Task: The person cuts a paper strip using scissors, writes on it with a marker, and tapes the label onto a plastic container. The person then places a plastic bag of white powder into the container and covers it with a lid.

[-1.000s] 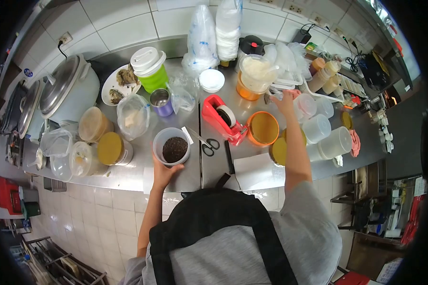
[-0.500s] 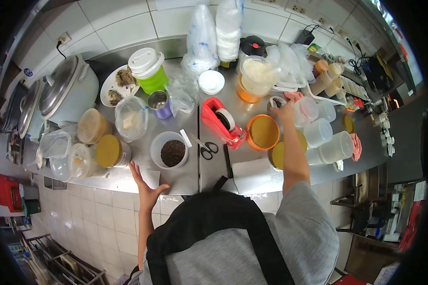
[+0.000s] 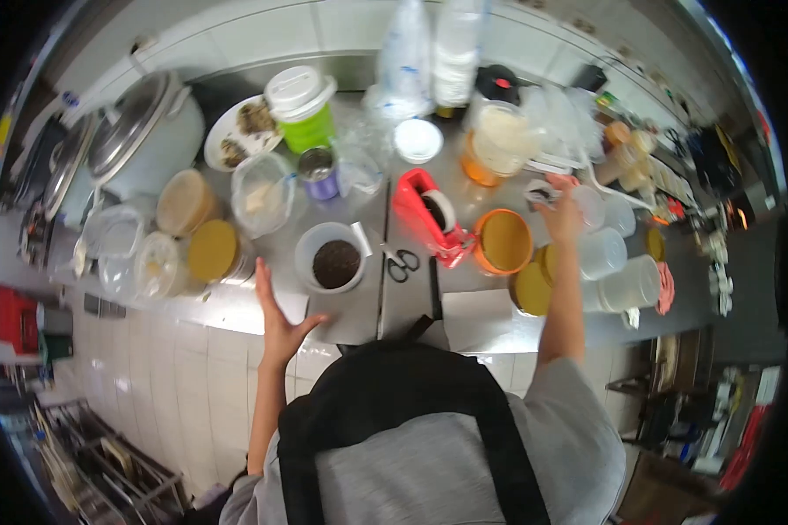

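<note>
My left hand (image 3: 282, 325) is spread with nothing in it, at the counter's front edge, just below left of a clear tub of dark granules (image 3: 336, 263). My right hand (image 3: 562, 214) reaches to the back right, its fingers at a small clear container (image 3: 541, 192) beside a pink cloth (image 3: 562, 181); the grip is blurred. Between the hands stand a red tape dispenser (image 3: 425, 210), black-handled scissors (image 3: 402, 264) and an orange-rimmed tub (image 3: 503, 242). Yellow-lidded tubs (image 3: 531, 289) sit beside my right forearm.
Large lidded pots (image 3: 144, 131) stand at the back left, near a plate (image 3: 221, 131) of food scraps. Clear containers (image 3: 630, 282) lie right of my right arm. Tall bagged cups (image 3: 404, 70) and a green cup (image 3: 309, 129) stand along the back.
My left hand has let go of the tub of dark granules and moved down and left of it, fingers spread. My right hand stays at the back right; the whole view has shifted.
</note>
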Available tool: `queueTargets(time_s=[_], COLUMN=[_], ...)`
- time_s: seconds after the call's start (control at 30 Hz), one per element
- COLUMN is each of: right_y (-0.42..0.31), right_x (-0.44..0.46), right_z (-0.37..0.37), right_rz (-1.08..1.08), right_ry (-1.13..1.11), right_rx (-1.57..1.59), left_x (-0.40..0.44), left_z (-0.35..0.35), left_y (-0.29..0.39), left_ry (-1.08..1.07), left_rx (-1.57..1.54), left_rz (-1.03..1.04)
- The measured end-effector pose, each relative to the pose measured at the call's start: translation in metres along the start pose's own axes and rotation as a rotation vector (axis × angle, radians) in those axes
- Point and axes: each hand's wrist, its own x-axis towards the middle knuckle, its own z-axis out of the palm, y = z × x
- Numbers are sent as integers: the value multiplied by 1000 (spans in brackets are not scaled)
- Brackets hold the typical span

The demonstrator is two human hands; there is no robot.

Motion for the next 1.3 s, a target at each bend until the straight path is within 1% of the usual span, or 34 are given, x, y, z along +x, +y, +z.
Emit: queueTargets(time_s=[0.03,0.07,0.1,0.13,0.17,0.2,0.27,0.3,0.4,0.43,0.47,0.53,0.57,0.67,0.7,0.77,0.8,0.9,0.97,1.0,1.07,1.13,1.2,1.23,1.3], right_y=[-20,-51,-83,-110,-135,-158,-202,-227,-291,-305,-316,-333,-337,-342,-339,-332,-327,-308,-294,-293,-292,-293,-293,-293,-299], right_x=[-2,-7,-14,-20,-28,-36,-54,-65,-96,-104,-113,-131,-137,-151,-152,-148,-146,-137,-129,-127,-125,-123,-124,-125,-129], right_z=[-20,-47,-71,-87,-100,-105,-101,-98,-74,-61,-46,-21,-8,3,6,7,8,29,40,39,38,38,41,43,49], right_rz=[-70,-83,-93,-178,-258,-334,-498,-538,-657,-737,-817,-846,-851,-801,-759,-718,-696,-762,-795,-813,-689,-567,-747,-835,-916], right_ry=[44,13,-17,-42,-61,-76,-166,-241,-453,-461,-470,-482,-498,-589,-684,-764,-804,-708,-643,-610,-668,-722,-631,-583,-541], right_rx=[15,42,65,88,108,126,287,358,534,545,556,614,645,718,708,714,717,697,622,586,637,713,690,678,550], left_x=[3,6,8,11,18,23,35,42,54,55,53,48,45,37,37,37,41,53,62,66,71,74,76,76,76], left_z=[-1,-2,-3,-3,-5,-7,-9,-9,-10,-9,-8,-6,-8,-9,-9,-9,-9,4,16,21,28,32,32,33,34], left_y=[3,8,11,14,26,25,21,29,37,39,39,33,27,5,-1,-13,-6,11,17,19,24,20,15,9,1], left_ry=[25,48,85,119,173,144,79,38,-238,-309,-309,-311,-282,-120,-106,-79,-49,37,98,79,42,-13,-85,-75,-58], left_rx=[6,13,-68,-153,-133,-247,-486,-515,-869,-907,-995,-1171,-1173,-1077,-988,-811,-726,-443,-215,-119,72,115,106,96,77], left_rz=[18,37,-8,-47,-55,-147,-320,-385,-547,-584,-621,-694,-694,-713,-728,-754,-685,-469,-313,-234,-77,-40,-39,-30,-11])
